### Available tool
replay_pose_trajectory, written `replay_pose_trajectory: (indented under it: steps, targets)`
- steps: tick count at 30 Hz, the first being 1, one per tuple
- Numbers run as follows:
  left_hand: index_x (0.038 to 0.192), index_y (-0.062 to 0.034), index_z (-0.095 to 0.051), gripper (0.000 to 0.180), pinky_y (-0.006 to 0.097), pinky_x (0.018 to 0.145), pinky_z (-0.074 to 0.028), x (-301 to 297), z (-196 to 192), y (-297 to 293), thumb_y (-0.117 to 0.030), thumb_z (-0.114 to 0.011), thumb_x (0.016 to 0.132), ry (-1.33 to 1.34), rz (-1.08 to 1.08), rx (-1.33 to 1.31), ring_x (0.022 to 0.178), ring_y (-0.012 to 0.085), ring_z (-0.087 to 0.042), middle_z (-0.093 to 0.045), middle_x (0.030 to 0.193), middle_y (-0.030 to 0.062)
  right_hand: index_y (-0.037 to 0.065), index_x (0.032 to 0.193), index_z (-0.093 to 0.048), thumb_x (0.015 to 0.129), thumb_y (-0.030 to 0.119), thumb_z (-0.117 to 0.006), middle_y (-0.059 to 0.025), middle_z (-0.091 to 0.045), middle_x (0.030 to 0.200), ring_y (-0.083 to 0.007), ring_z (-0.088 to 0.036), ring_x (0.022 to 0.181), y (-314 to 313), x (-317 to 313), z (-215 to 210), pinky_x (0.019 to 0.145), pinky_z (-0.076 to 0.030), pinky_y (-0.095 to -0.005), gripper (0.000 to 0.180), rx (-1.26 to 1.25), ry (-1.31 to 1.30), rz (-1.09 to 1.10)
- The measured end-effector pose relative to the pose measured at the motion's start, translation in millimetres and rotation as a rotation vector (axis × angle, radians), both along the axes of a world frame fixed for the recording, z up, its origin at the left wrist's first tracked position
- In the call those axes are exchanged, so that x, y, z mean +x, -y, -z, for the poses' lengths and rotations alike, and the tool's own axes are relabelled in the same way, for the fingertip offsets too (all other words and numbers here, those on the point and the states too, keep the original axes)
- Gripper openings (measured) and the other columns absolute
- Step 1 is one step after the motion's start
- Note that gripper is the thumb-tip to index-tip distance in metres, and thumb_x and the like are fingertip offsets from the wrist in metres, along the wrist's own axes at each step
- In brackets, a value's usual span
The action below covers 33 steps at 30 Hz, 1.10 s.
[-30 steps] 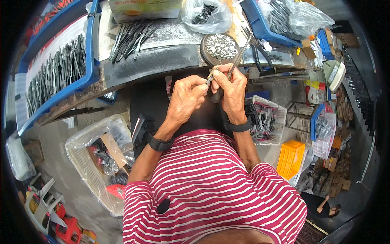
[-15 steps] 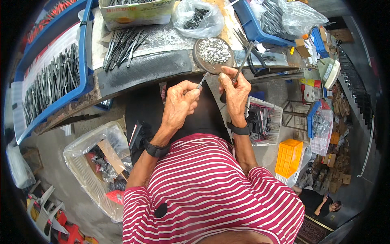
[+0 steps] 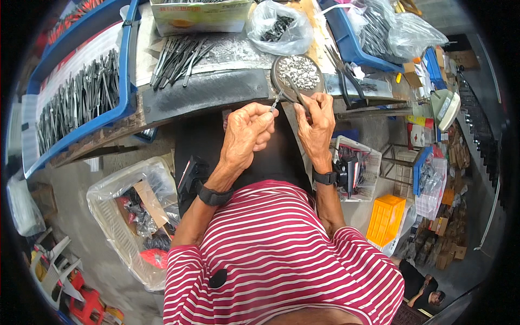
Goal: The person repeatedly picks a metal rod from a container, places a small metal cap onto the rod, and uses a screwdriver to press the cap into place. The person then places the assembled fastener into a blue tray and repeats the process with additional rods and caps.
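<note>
So we've got a slim silvery metal piece (image 3: 277, 101) pinched in our left hand (image 3: 245, 132), long axis slanting away and rightward toward the round brown dish (image 3: 274, 77) of shiny bits (image 3: 304, 70) by the worktop's (image 3: 230, 51) front edge; our right hand (image 3: 316, 124), nearer it, grips a thin dark tool (image 3: 296, 89).

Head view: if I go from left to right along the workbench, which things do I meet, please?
Left blue tray, pile of loose dark strips, round brown dish, black-handled pliers.
</note>
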<state>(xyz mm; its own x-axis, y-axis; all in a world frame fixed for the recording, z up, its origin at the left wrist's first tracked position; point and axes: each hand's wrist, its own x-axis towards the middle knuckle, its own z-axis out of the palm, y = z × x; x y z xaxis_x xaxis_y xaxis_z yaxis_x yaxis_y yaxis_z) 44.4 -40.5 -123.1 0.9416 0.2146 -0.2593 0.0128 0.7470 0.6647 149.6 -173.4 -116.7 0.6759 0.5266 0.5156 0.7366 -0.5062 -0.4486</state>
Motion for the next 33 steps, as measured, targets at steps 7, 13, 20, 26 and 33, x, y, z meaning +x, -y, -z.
replay_pose_trajectory:
  steps: [7,13,20,26,33]
  targets:
    - [0.100,0.0042,-0.056,0.019,0.014,0.038,-0.029,-2,3,-8,-0.012,-0.055,0.089,0.030,0.018,-0.121,0.048,0.0020,-0.039,-0.053,0.071,0.0033,-0.003,0.090,-0.062,0.071,-0.002,-0.068,-0.0110,-0.048,0.084,-0.0216,-0.051,0.074,0,3,4,0.057,-0.042,-0.0306,0.020,0.102,-0.009,-0.044]
    - [0.098,0.0043,-0.056,0.020,0.015,0.040,-0.026,-2,1,-8,-0.012,-0.057,0.087,0.023,0.012,-0.142,0.049,0.0031,-0.036,-0.050,0.068,0.0029,-0.003,0.086,-0.062,0.075,-0.001,-0.067,-0.0063,-0.049,0.085,-0.0146,-0.050,0.075,-1,3,1,0.064,-0.042,-0.0241,0.012,0.195,-0.217,-0.050]
    - [0.098,0.0043,-0.056,0.020,0.015,0.040,-0.028,-3,2,-10,-0.012,-0.057,0.087,0.046,0.043,-0.169,0.050,0.0038,-0.037,-0.051,0.069,0.0037,0.000,0.083,-0.062,0.076,0.003,-0.066,-0.0040,-0.049,0.080,-0.0116,-0.047,0.068,2,7,-8,0.059,-0.038,-0.0241,0.009,0.102,-0.275,-0.035]
    - [0.099,0.0039,-0.056,0.020,0.015,0.041,-0.029,-4,3,-10,-0.012,-0.057,0.087,0.044,0.060,-0.190,0.050,0.0039,-0.038,-0.051,0.070,0.0042,-0.002,0.082,-0.058,0.079,0.000,-0.061,-0.0056,-0.048,0.073,-0.0123,-0.046,0.060,1,14,-12,0.055,-0.038,-0.0266,0.005,0.067,-0.250,-0.058]
    - [0.098,0.0034,-0.056,0.019,0.014,0.040,-0.028,-5,2,-7,-0.012,-0.058,0.087,0.064,-0.006,-0.120,0.049,0.0027,-0.038,-0.053,0.069,0.0038,-0.001,0.081,-0.058,0.081,0.003,-0.061,-0.0008,-0.052,0.068,-0.0076,-0.043,0.057,-8,10,-21,0.052,-0.034,-0.0223,0.005,0.225,-0.451,0.038]
